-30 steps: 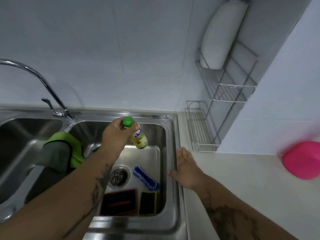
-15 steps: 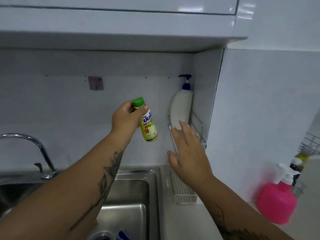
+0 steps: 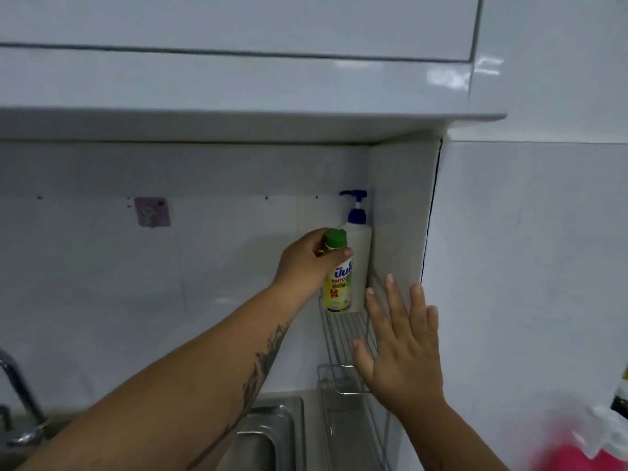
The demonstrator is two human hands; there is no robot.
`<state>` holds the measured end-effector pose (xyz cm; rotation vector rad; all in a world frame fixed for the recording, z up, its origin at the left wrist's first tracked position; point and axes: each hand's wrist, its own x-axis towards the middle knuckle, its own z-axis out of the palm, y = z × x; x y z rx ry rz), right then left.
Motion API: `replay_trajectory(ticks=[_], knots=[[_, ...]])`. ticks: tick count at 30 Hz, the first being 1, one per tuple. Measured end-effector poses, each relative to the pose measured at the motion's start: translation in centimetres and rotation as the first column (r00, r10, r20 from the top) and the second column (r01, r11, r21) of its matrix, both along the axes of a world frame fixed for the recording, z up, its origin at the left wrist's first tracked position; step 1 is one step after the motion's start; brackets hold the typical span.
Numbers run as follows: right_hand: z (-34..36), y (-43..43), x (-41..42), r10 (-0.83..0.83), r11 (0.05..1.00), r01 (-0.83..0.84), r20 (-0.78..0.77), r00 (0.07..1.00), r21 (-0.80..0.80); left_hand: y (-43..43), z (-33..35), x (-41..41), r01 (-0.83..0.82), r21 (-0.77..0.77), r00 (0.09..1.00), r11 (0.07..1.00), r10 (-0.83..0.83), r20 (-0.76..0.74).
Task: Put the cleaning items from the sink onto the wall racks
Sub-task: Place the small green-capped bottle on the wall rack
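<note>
My left hand (image 3: 306,260) grips the neck of a small yellow bottle with a green cap (image 3: 337,283). The bottle stands upright at the back of the upper wire wall rack (image 3: 343,331), its base at shelf level, right beside a white pump bottle with a blue pump (image 3: 361,253) in the corner. My right hand (image 3: 401,348) is open with fingers spread, in front of the rack's right side, holding nothing. A lower wire rack (image 3: 339,385) sits beneath. Only a corner of the steel sink (image 3: 275,433) shows at the bottom.
A white wall cabinet (image 3: 238,79) overhangs the racks. A chrome tap (image 3: 17,399) is at the lower left. A purple hook pad (image 3: 152,211) sticks to the tiled wall. A pink spray bottle (image 3: 591,450) stands blurred at the lower right.
My left hand has carried the yellow bottle up out of the sink and rightward to the upper rack beside the pump bottle. My right hand has risen from the counter to the rack.
</note>
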<state>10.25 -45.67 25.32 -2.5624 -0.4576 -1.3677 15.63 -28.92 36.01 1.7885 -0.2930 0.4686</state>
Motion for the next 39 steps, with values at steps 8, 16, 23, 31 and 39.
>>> replay_trajectory(ticks=[8, 16, 23, 31, 39], knots=[[-0.5, 0.1, 1.1, -0.022, 0.999, 0.018, 0.125, 0.992, 0.031, -0.5, -2.4, 4.5, -0.010, 0.216, 0.999, 0.976, 0.017, -0.034], [-1.0, 0.1, 1.7, -0.022, 0.999, 0.016, 0.197, 0.980, 0.034, -0.3, -2.9, 5.0, -0.053, 0.338, 0.999, 0.940, 0.051, 0.014], [-0.8, 0.1, 1.2, -0.025, 0.999, 0.021, 0.124, 0.992, 0.030, 0.9, -2.4, 4.5, -0.085, 0.423, 0.993, 0.902, 0.111, -0.038], [1.2, 3.6, -3.6, 0.028, 0.998, -0.024, -0.058, 0.998, 0.063, 4.7, -2.7, -0.1, -0.138, 0.336, 0.982, 0.932, 0.172, -0.075], [-3.3, 11.8, -8.0, 0.302, 0.953, -0.301, -0.125, 0.945, 0.020, 15.0, -12.5, -8.5, -0.204, 0.302, 0.923, 0.931, 0.286, -0.257]])
